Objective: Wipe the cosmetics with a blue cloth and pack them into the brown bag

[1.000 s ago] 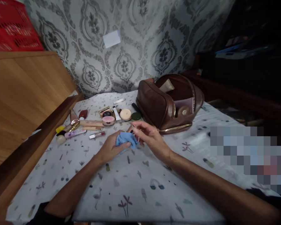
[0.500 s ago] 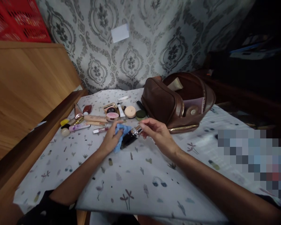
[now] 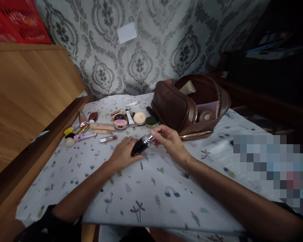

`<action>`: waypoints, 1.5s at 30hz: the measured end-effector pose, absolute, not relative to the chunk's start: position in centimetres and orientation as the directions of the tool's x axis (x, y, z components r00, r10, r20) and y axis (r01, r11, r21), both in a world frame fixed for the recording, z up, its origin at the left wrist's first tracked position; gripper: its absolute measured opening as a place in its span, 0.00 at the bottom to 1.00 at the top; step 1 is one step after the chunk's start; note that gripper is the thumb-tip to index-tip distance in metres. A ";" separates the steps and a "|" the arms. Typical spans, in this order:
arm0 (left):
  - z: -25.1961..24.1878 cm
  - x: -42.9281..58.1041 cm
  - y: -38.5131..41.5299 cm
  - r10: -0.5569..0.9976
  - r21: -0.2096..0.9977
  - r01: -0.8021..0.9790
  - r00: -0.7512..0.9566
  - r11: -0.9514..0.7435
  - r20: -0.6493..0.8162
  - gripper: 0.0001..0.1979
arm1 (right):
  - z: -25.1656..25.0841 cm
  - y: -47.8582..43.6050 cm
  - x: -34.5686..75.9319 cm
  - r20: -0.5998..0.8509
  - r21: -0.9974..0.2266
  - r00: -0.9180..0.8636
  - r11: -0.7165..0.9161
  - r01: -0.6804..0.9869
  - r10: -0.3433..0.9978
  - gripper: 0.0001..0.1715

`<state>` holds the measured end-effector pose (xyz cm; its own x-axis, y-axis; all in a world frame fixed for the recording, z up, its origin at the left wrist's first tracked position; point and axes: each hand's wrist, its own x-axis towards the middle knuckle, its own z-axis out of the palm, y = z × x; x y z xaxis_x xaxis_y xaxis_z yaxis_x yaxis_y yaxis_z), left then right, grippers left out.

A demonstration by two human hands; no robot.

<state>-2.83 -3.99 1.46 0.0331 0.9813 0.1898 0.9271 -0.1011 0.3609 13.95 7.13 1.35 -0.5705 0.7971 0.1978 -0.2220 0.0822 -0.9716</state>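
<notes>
My right hand [image 3: 169, 142] pinches the silver top of a dark bottle [image 3: 140, 146] and holds it slanted just above the patterned tablecloth [image 3: 146, 191]. My left hand [image 3: 123, 154] is curled under the bottle's dark lower end, fingers closed. The blue cloth does not show now; I cannot tell whether it lies under that hand. Behind my hands lies a row of cosmetics [image 3: 103, 126]: tubes, small jars, a pink compact.
An open brown leather pouch [image 3: 189, 106] stands at the back right with items inside. A wooden board [image 3: 27, 97] slants along the left edge, a red crate [image 3: 15, 20] above it. Patterned wallpaper [image 3: 141, 50] is behind. The right side is dark.
A second ago my left hand bunched a blue cloth around the item. The dark bottle then came out of the cloth, and now the cloth is out of sight beneath my left hand.
</notes>
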 end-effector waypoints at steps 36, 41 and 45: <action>4.3 2.0 -3.0 0.919 0.498 0.850 -0.045 -0.170 0.392 0.37 | 1.4 7.1 13.9 0.169 -0.964 -0.646 -0.011 -0.265 0.745 0.27; 2.6 1.4 -3.3 0.951 0.440 0.888 -0.013 -0.131 0.309 0.33 | 1.0 7.1 13.8 0.086 -0.970 -0.639 -0.084 -0.230 0.765 0.28; 2.2 -0.6 -4.4 0.966 0.392 0.910 0.037 -0.138 0.254 0.31 | 0.5 7.6 13.5 0.017 -0.970 -0.643 -0.144 -0.198 0.766 0.27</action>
<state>-0.64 -4.38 2.17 0.0370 0.9665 0.2541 0.9096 -0.1378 0.3919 13.52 7.64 0.47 -0.6426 0.7660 0.0174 -0.1977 -0.1439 -0.9696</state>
